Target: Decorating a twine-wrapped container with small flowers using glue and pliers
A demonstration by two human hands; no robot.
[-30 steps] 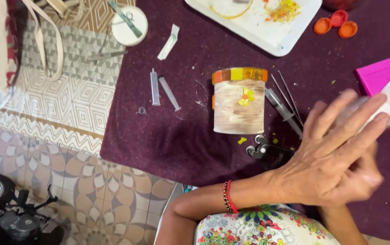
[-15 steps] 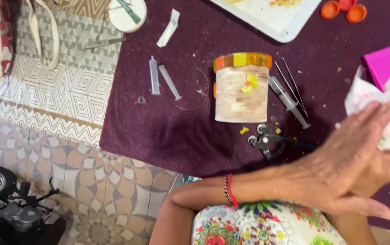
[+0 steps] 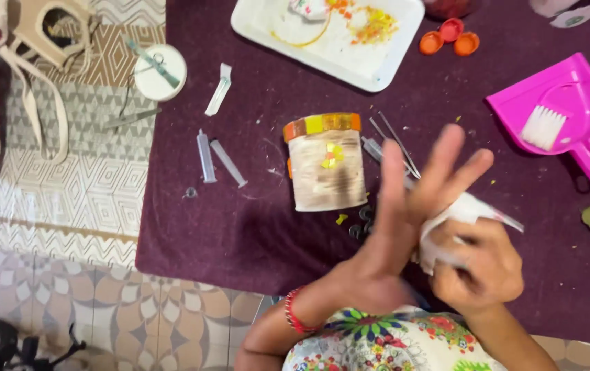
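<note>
White crumpled tissue [image 3: 456,227] sits clamped in the grip of the right hand [image 3: 479,264], whose fingers curl shut around it at the near right of the scene. Pressed against the tissue from the left is the left hand [image 3: 394,240], its grip apart: palm open, fingers spread and pointing toward the far side, slightly blurred. A red beaded bracelet [image 3: 293,312] circles the left wrist, and a flower-patterned garment [image 3: 391,343] shows at the near edge.

Both hands hover over a tabletop covered in dark purple cloth [image 3: 240,233]. Just to the left of the left hand's fingers lies a jar [image 3: 326,165] on its side, its body streaked brown and white, with a band of orange and yellow mosaic tiles around its far end and a few yellow tiles on its side. Small dark bits [image 3: 362,223] lie near its base. Thin metal tools [image 3: 394,144] lie just to the right of the jar, partly behind the raised fingers.

Farther left, two clear syringes [image 3: 216,158] lie side by side. At the far edge sits a white tray [image 3: 350,48] smeared with yellow and orange, with three orange and red bottle caps [image 3: 449,38] to its right. A bright pink dustpan [image 3: 570,110] holding a small white brush [image 3: 542,127] lies at the far right.
</note>
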